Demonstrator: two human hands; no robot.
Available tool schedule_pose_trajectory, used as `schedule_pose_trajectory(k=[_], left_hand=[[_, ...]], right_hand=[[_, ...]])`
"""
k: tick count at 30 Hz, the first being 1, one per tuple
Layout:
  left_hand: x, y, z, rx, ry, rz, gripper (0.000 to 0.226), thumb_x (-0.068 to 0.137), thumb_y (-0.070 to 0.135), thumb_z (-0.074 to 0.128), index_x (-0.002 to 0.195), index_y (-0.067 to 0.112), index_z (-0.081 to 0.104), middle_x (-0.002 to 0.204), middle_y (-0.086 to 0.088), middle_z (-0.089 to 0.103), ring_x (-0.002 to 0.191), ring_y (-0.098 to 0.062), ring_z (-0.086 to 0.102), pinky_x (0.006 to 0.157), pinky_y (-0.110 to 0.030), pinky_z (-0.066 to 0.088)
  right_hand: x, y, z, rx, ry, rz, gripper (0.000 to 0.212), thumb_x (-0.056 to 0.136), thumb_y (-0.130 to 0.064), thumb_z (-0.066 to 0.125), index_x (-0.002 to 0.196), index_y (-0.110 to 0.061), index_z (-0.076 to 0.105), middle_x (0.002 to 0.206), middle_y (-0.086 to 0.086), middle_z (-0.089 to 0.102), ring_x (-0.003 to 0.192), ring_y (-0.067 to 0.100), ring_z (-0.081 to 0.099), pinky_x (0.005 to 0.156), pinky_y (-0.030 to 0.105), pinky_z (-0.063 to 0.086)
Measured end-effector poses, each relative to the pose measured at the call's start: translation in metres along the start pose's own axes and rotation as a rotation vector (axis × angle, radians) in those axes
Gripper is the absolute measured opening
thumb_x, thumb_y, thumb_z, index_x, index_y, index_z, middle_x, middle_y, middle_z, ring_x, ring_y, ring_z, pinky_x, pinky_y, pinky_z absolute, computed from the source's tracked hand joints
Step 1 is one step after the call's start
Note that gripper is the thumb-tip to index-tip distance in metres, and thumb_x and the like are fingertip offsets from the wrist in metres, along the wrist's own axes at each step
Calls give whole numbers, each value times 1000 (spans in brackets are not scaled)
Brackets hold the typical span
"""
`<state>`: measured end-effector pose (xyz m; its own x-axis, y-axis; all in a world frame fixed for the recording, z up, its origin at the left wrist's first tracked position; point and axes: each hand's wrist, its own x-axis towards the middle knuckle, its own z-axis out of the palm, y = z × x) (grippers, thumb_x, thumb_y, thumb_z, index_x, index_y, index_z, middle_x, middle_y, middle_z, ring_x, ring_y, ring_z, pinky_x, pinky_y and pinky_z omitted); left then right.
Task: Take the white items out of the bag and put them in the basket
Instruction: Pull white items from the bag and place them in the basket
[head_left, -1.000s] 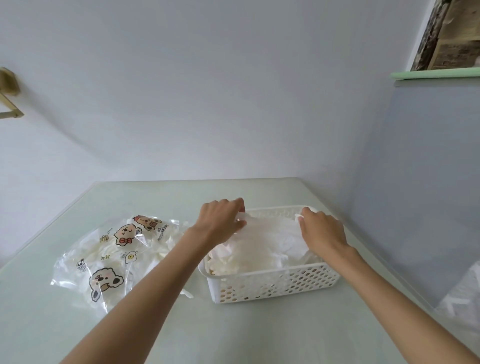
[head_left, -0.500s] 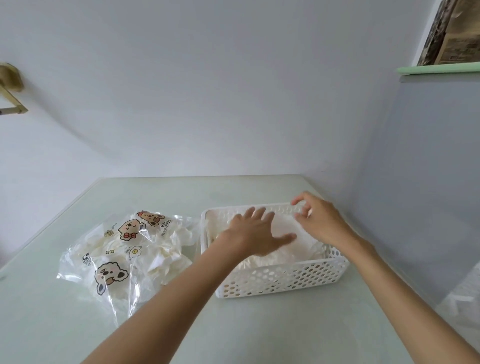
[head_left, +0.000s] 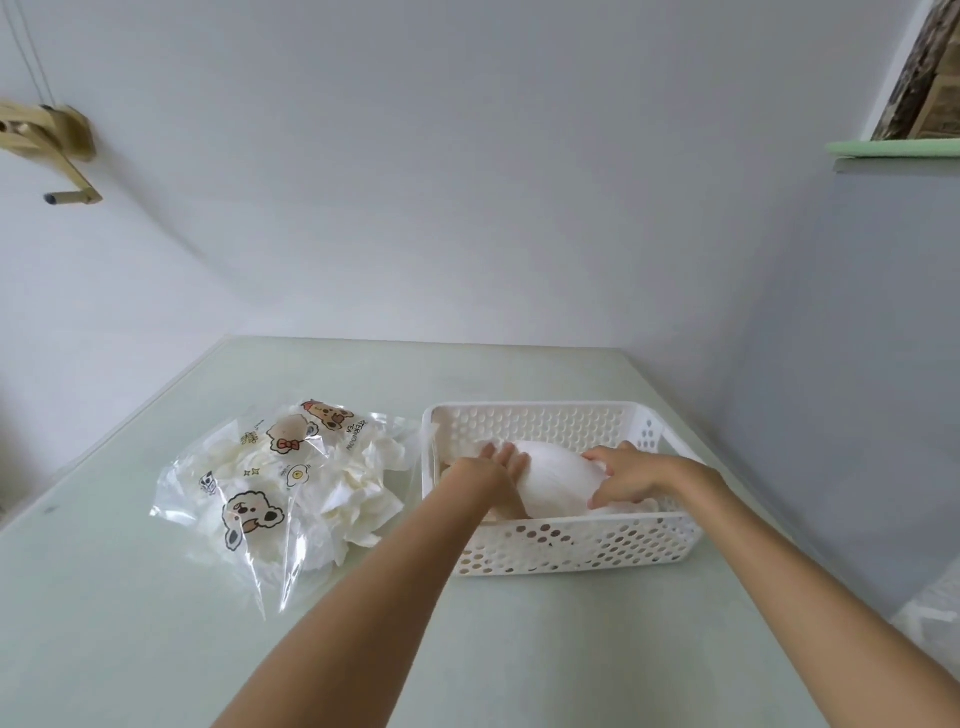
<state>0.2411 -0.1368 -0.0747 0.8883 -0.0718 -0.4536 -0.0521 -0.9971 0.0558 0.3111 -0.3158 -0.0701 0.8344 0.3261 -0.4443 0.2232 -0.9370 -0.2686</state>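
Left hand (head_left: 493, 475): fingers straight, pressed flat on left of white bundle (head_left: 558, 480). Right hand (head_left: 631, 475): fingers spread, pressing bundle's right side. Bundle: inside basket (head_left: 571, 545), between both hands. Bag (head_left: 291, 488): clear, cartoon print, white items inside, just left of basket. Table (head_left: 519, 649): pale green.

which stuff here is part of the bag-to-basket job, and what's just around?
In the job:
- clear printed bag, white items still inside
- white basket
- white bundle in the basket
- left hand and right hand, both pressing the bundle

Just around:
- wooden bracket on the wall
- green shelf
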Motion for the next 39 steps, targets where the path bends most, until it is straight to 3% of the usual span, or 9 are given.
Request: schedule_pose_trajectory(k=[3, 6, 9, 11, 15, 22, 28, 34, 39], left_hand=[[-22, -1, -16, -205, 133, 52, 100, 80, 69, 56, 154, 22, 7, 161, 1, 8, 147, -24, 12, 117, -49, 20], [-57, -12, -25, -413, 492, 150, 73, 85, 57, 60, 147, 27, 33, 152, 5, 35, 137, -18, 37, 111, -38, 32], [-102, -45, -15, -503, 813, 186, 24, 90, 40, 61, 114, 39, 60, 121, 21, 62, 108, -3, 60, 94, -32, 47], [-130, -77, 1, -528, 905, 102, 10, 86, 35, 67, 85, 44, 62, 100, 24, 66, 96, 0, 60, 86, -32, 49], [-149, -127, 25, -397, 684, -29, 33, 76, 25, 77, 64, 47, 56, 112, 21, 59, 113, -8, 49, 86, -28, 41], [-142, -160, 32, -371, 562, -58, 51, 77, 9, 66, 117, 40, 62, 140, 20, 44, 128, -8, 38, 83, -21, 30], [-132, -169, 39, -523, 567, -84, 51, 74, 24, 75, 118, 43, 56, 128, 24, 51, 116, 0, 50, 81, -22, 33], [-126, -177, 43, -615, 593, -50, 54, 73, 24, 75, 118, 46, 56, 120, 18, 54, 115, -4, 51, 85, -27, 42], [-125, -179, 42, -591, 637, -70, 54, 76, 24, 71, 123, 44, 53, 120, 12, 56, 118, -8, 51, 80, -27, 38]], right_hand=[[-15, 0, -10, 87, 26, -58, 73, 90, -21, 63, 150, -28, 21, 144, 8, 35, 112, 23, 51, 86, 26, 44], [-39, -4, -17, 42, 176, -105, 62, 93, -21, 59, 147, -28, 30, 141, 2, 43, 115, 19, 47, 97, 28, 38], [-67, -23, -15, -50, 488, -193, 43, 94, -25, 57, 135, -32, 48, 138, -5, 49, 128, 21, 41, 106, 36, 33], [-90, -54, 0, 79, 659, -361, 32, 92, -23, 59, 122, -33, 58, 123, -10, 58, 118, 16, 48, 101, 36, 37], [-118, -130, 43, 143, 815, -664, 15, 84, -23, 68, 94, -34, 69, 89, -16, 62, 90, 10, 52, 83, 29, 37], [-79, -202, 96, -384, 847, -716, 21, 56, -35, 88, 73, -30, 76, 65, -9, 59, 68, 18, 55, 69, 29, 25], [-57, -223, 93, -586, 838, -710, 17, 51, -33, 88, 56, -30, 72, 57, -10, 52, 61, 16, 53, 65, 27, 22], [-70, -201, 68, -122, 718, -740, 7, 86, -26, 68, 84, -23, 74, 82, -10, 60, 77, 9, 52, 69, 24, 33], [-70, -204, 55, 195, 731, -760, 7, 82, -21, 73, 75, -22, 73, 77, -13, 66, 67, 2, 60, 68, 30, 52]])
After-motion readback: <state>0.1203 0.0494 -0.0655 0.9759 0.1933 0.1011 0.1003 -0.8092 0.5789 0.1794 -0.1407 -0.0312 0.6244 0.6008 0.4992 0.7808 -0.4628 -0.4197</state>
